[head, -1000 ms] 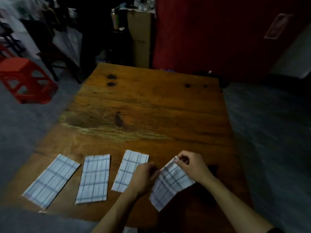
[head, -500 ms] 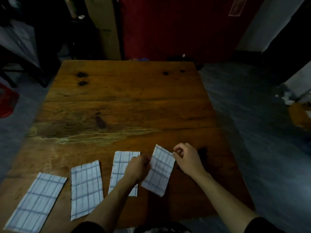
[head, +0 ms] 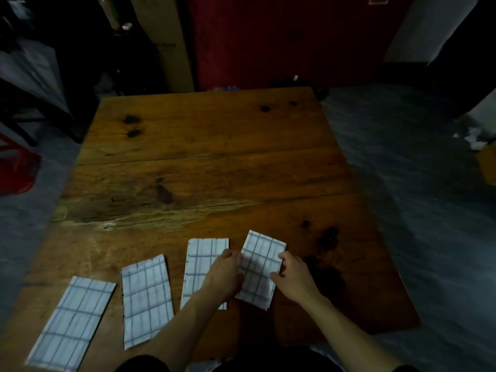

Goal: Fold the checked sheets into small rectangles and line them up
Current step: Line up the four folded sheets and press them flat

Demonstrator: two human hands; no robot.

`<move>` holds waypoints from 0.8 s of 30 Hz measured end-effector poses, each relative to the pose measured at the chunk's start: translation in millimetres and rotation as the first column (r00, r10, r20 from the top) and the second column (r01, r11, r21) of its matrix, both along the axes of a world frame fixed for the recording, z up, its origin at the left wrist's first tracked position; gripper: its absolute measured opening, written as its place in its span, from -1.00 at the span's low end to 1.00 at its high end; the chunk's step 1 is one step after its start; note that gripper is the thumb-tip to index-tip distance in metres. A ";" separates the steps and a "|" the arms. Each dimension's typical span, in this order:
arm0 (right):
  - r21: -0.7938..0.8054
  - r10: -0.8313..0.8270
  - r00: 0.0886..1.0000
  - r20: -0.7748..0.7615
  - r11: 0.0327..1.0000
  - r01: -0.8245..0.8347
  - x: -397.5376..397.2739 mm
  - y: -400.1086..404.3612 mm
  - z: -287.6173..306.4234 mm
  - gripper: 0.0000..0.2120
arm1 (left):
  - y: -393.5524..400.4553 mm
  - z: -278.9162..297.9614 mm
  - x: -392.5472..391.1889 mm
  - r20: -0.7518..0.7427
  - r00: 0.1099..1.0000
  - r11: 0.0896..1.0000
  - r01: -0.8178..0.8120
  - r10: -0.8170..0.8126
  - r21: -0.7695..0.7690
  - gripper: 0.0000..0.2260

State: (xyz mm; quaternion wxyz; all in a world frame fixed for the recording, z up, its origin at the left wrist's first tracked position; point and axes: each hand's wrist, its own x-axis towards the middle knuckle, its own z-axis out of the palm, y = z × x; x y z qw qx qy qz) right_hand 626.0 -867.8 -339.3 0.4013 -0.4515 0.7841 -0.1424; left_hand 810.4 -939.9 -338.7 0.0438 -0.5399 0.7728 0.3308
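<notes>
Several folded checked sheets lie in a row along the near edge of the wooden table (head: 214, 157). At the right end is the newest sheet (head: 261, 264), flat and tilted slightly clockwise. My left hand (head: 224, 273) rests on its left edge and also covers part of the third sheet (head: 202, 259). My right hand (head: 291, 276) touches its right edge with the fingertips. Two more folded sheets lie to the left: the second sheet (head: 146, 302) and the leftmost sheet (head: 71, 323).
A red plastic stool (head: 16, 167) stands on the floor at the left. A cardboard box (head: 163, 41) and a red wall panel (head: 281, 36) stand beyond the table's far edge. Crumpled white scraps (head: 476, 139) lie on the floor at right.
The rightmost sheet went from held up between both hands to lying flat on the table beside the third sheet. Both hands came down onto its edges. The camera turned right.
</notes>
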 end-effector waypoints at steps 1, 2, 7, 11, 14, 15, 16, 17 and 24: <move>-0.001 -0.017 1.000 0.013 1.000 0.017 2.8 -1.3 -0.9 -0.43 | 1.3 -0.3 -1.7 0.005 1.000 1.000 -0.020 0.020 0.009 -0.62; -0.003 -0.035 0.999 0.026 0.999 0.035 5.5 -2.5 -1.4 -0.42 | 2.5 -0.9 -3.5 0.010 0.999 0.999 -0.036 0.036 0.016 -0.61; -0.010 -0.086 0.995 0.041 0.996 0.086 12.8 -10.4 -2.6 -0.42 | 7.8 0.4 -8.1 0.025 0.997 0.996 -0.073 0.072 0.053 -0.59; -0.023 -0.070 0.997 0.013 0.997 0.070 9.9 -17.5 -2.7 -0.41 | 19.1 3.1 -6.0 0.002 0.998 0.996 -0.055 0.055 0.071 -0.59; -0.034 -0.024 1.000 -0.016 0.999 0.024 7.1 -19.0 -2.1 -0.40 | 31.6 0.6 -5.9 -0.022 1.000 0.995 -0.011 0.013 0.097 -0.60; -0.035 -0.013 0.999 -0.031 0.999 0.012 6.5 -18.6 -2.0 -0.40 | 34.4 0.4 -6.0 -0.029 1.000 0.996 0.001 0.002 0.094 -0.60; -0.032 -0.008 0.999 -0.049 0.999 0.007 6.5 -17.4 -2.0 -0.40 | 36.1 0.0 -6.2 -0.032 0.999 0.996 0.008 -0.005 0.087 -0.60; -0.028 -0.003 0.997 -0.072 1.000 0.001 6.9 -15.7 -1.9 -0.40 | 36.6 -0.7 -6.5 -0.032 0.999 0.997 0.009 -0.006 0.080 -0.60; -0.013 0.018 0.985 -0.172 1.000 -0.020 9.7 -6.6 0.0 -0.42 | 28.8 -0.3 -6.5 -0.046 0.995 0.996 -0.083 0.084 0.038 -0.62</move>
